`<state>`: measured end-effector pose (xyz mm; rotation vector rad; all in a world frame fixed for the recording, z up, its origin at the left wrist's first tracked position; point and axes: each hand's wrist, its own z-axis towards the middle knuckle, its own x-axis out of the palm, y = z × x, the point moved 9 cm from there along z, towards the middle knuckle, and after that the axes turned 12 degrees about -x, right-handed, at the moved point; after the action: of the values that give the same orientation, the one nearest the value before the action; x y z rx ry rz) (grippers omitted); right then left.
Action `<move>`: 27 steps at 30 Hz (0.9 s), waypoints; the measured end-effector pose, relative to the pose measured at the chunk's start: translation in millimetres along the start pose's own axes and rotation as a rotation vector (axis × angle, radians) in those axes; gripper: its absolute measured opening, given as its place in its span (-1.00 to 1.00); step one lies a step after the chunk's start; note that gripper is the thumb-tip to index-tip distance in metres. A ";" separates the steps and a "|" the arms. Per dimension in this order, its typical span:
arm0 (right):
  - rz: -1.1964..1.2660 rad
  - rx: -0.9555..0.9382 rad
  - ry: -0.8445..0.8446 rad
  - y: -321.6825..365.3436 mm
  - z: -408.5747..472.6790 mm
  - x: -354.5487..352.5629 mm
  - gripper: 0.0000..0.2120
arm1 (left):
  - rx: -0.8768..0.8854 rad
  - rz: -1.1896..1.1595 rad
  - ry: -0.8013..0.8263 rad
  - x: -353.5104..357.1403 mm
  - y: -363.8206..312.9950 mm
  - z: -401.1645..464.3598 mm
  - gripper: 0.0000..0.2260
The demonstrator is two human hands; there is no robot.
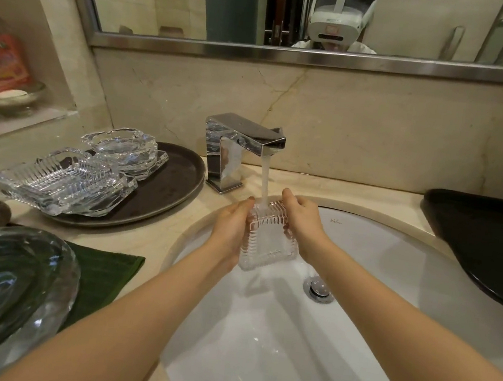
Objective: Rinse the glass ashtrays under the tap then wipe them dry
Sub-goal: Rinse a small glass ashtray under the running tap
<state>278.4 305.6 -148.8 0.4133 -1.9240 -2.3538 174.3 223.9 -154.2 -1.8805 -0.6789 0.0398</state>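
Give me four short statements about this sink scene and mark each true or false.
1. Water from the tap falls on the square ashtray. True.
2. Only the left hand holds that ashtray. False: the right hand grips it too.
3. More glass ashtrays sit on the dark round tray. True.
4. The green cloth lies in the basin. False: it lies on the counter, left of the basin.

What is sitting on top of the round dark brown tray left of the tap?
On the round dark brown tray, clear glass ashtrays: ribbed rectangular ones in front, round ones stacked behind. How many each pile holds cannot be counted; the glass hides the tray beneath.
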 end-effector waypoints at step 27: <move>-0.378 0.039 0.383 -15.1 -22.1 5.6 -0.60 | -0.513 -0.263 -0.068 -18.8 42.5 7.7 -0.67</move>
<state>280.2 286.5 -168.3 1.2275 -1.8338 -2.2130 174.4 210.8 -199.4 -2.2643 -1.0533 -0.2632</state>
